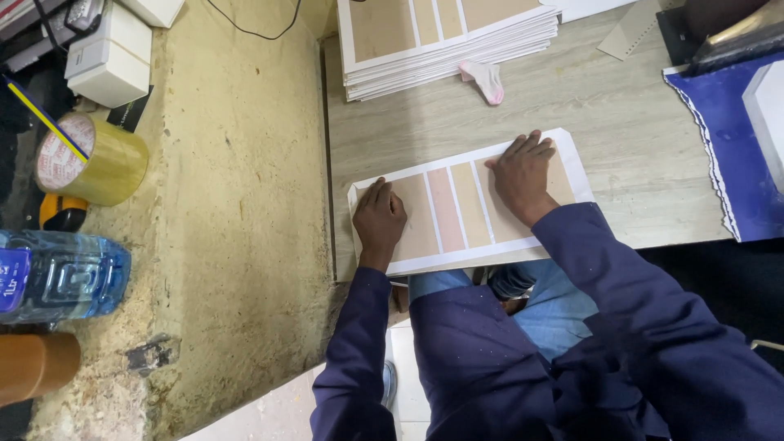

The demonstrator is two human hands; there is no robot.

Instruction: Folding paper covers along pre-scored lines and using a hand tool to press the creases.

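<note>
A white card (pixel 457 214) with several tan and pink colour panels lies flat at the near edge of the wooden table (pixel 588 106). My left hand (pixel 379 219) presses palm-down on the card's left end, fingers together. My right hand (pixel 521 173) lies flat on the right part of the card, fingers spread toward its far edge. Neither hand grips anything. A stack of similar panelled cards (pixel 445 37) sits at the table's far side.
A small pink-and-white cloth piece (pixel 485 79) lies beside the stack. A blue sheet (pixel 735 139) covers the table's right end. On the rough ledge at left stand a roll of tape (pixel 90 159), a water bottle (pixel 61 276) and a white box (pixel 108 55).
</note>
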